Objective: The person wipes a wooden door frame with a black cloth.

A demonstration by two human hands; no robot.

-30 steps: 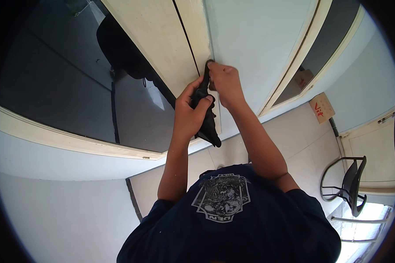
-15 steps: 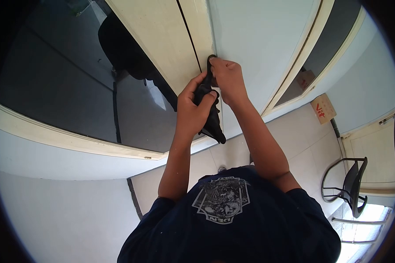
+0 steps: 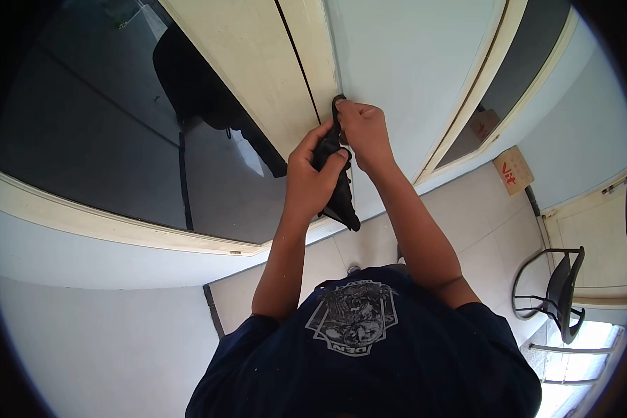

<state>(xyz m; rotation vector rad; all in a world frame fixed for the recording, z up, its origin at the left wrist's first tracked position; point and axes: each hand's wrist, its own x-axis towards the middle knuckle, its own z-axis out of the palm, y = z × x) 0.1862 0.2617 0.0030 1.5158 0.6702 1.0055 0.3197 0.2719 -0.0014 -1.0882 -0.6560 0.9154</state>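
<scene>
A black bundle that looks like a folded compact umbrella (image 3: 341,200) is held up in front of my chest, its pointed end hanging down toward me. My left hand (image 3: 312,173) is wrapped around its middle, with the thumb lying across the front. At its narrow upper end, my right hand (image 3: 366,134) is closed, fingers pinched on a dark strip-like part (image 3: 336,115). Fingers cover much of the middle and upper part, so details there are hidden.
Ahead stand a cream door frame (image 3: 258,52) and a pale panel (image 3: 411,63). Dark glass (image 3: 104,125) reflects at the left. A cardboard box (image 3: 514,171) sits on the tiled floor (image 3: 467,209) by the wall. A black chair (image 3: 561,285) stands at the right.
Both hands and the black umbrella have shifted very slightly down and to the right. The grip of each hand looks the same.
</scene>
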